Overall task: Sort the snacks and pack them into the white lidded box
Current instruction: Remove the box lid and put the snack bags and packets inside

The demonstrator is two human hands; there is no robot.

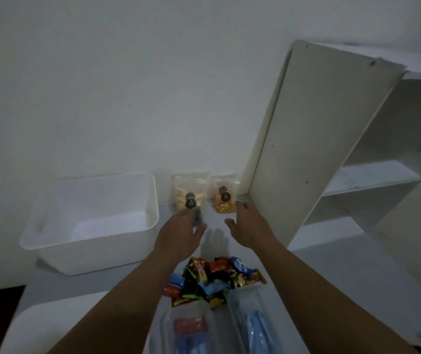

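Packing is not begun: nothing is seen in the box (110, 226). Left hand (178, 236) and right hand (249, 226) are spread, empty, by bags (190, 192) right of the box; candy (214, 277) is unsorted.

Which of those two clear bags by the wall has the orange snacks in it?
The right-hand bag, beside the white shelf unit and just beyond the right hand. The left-hand bag holds pale yellowish pieces instead.
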